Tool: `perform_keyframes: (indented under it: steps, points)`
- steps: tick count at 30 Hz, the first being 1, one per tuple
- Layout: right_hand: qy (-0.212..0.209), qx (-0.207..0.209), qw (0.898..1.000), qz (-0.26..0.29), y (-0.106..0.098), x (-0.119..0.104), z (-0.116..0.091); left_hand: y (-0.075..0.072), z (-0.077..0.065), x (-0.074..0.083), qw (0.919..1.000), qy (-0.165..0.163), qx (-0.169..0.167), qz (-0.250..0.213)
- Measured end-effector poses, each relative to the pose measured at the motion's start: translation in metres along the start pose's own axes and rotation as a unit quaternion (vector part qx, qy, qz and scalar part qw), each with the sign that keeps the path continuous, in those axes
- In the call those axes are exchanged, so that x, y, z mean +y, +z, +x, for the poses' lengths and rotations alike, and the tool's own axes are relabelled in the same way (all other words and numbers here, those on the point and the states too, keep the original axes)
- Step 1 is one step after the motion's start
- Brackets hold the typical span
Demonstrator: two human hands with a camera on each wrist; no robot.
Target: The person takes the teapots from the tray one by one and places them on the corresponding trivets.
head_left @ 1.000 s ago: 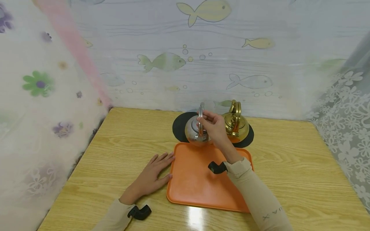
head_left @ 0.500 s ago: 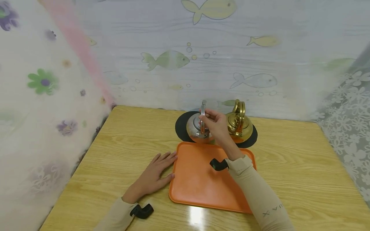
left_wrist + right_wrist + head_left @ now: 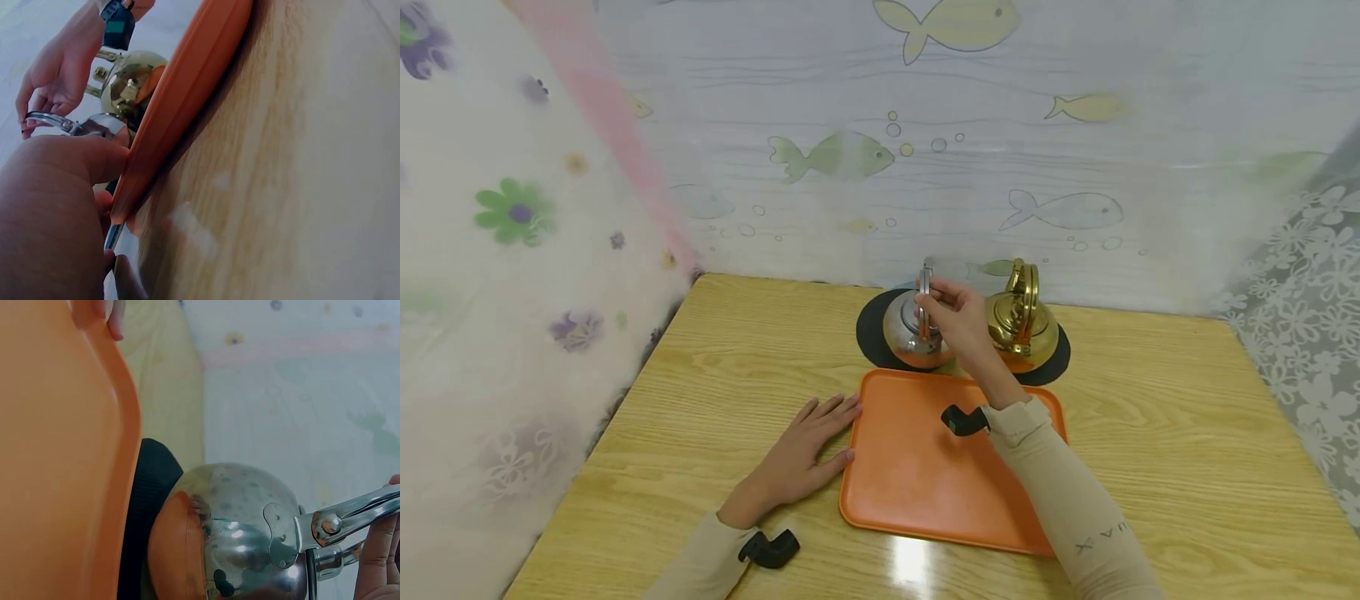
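Note:
A shiny silver teakettle point(image 3: 912, 335) stands at the back of the table by the near edge of a dark mat. My right hand point(image 3: 966, 327) pinches its raised handle between thumb and fingers; the right wrist view shows the handle's hinge and the kettle's body point(image 3: 250, 519) up close. Right of it sits a gold teakettle point(image 3: 1045, 333) of like shape, its handle upright. An orange tray point(image 3: 925, 467) lies in front of both. My left hand point(image 3: 797, 462) rests flat on the table, fingertips and thumb tip at the tray's left edge.
Dark round mats point(image 3: 874, 329) lie under the kettles. The wood-grain table point(image 3: 1165, 433) meets a wall covering point(image 3: 820, 242) printed with fish close behind the kettles. A flowered covering point(image 3: 580, 392) hangs along the left side and white lace point(image 3: 1315, 350) on the right.
The silver teakettle has moved slightly back, from overlapping the tray's far edge to over the mat, with my right hand on its handle. My left hand stays by the tray.

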State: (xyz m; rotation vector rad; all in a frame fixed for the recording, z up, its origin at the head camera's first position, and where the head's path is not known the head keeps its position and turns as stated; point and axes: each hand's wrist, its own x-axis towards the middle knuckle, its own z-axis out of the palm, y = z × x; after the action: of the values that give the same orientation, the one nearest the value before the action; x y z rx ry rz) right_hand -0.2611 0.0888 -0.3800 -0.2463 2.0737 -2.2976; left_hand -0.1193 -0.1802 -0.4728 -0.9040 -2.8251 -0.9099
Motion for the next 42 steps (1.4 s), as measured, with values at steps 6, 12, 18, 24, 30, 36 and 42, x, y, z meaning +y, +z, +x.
perform_keyframes:
  steps: [6,12,18,24,30,36,42]
  points:
    - [0.004,-0.006,1.0,0.004,0.001,0.0,0.006,0.0,0.0,0.0,1.0,-0.005,-0.007,-0.002]
    - [-0.001,-0.006,1.0,0.01,0.003,0.005,0.013,0.0,0.001,0.002,0.9999,-0.007,-0.012,-0.001]
    - [0.011,-0.004,1.0,0.02,0.006,0.005,0.019,0.002,0.001,0.001,0.9999,-0.001,-0.011,0.002]
    - [0.022,-0.003,1.0,-0.015,0.01,0.003,0.022,0.0,0.001,0.0,1.0,0.001,-0.005,0.006]
    - [0.034,-0.009,0.999,0.004,0.013,0.0,0.023,0.0,0.0,-0.001,1.0,-0.001,-0.007,0.006]
    - [0.036,-0.017,0.999,0.031,0.01,0.0,0.021,0.0,0.0,-0.001,1.0,0.0,-0.004,0.005]
    - [0.038,-0.021,0.997,0.067,0.008,0.001,0.02,0.0,0.001,-0.002,0.9999,-0.003,-0.009,0.004]
